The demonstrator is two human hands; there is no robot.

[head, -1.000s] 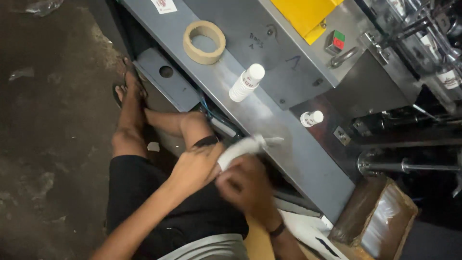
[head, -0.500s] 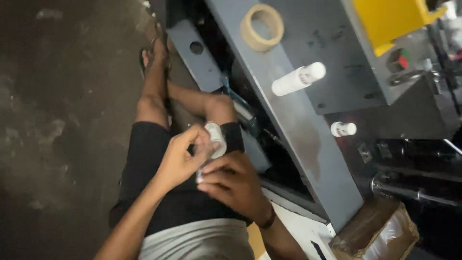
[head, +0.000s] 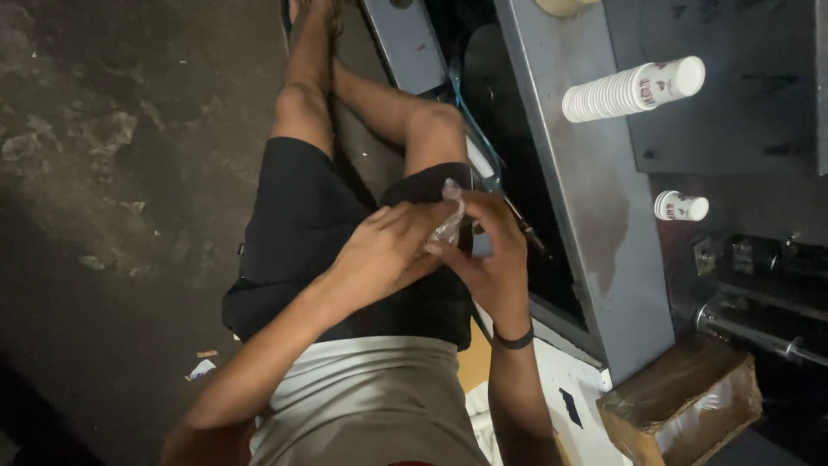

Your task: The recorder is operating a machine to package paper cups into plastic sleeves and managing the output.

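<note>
I sit with my legs stretched out beside a grey machine. Both hands meet over my lap, above my black shorts. My left hand (head: 388, 250) and my right hand (head: 493, 255) pinch a small crumpled piece of clear plastic film (head: 450, 216) between their fingertips. A black band (head: 515, 338) is on my right wrist. A stack of white paper cups (head: 634, 89) lies on its side on the machine's grey ledge (head: 604, 224), apart from my hands.
A short stack of white cups (head: 681, 207) lies further right on the ledge. A tape roll (head: 561, 7) shows at the top edge. A plastic-wrapped cardboard box (head: 681, 401) sits at lower right, near a metal rod (head: 750, 332). Dark stained floor (head: 112, 173) spreads left.
The view has swung down onto my lap. The white object my hands held before is gone from them; they now hold only clear plastic film.
</note>
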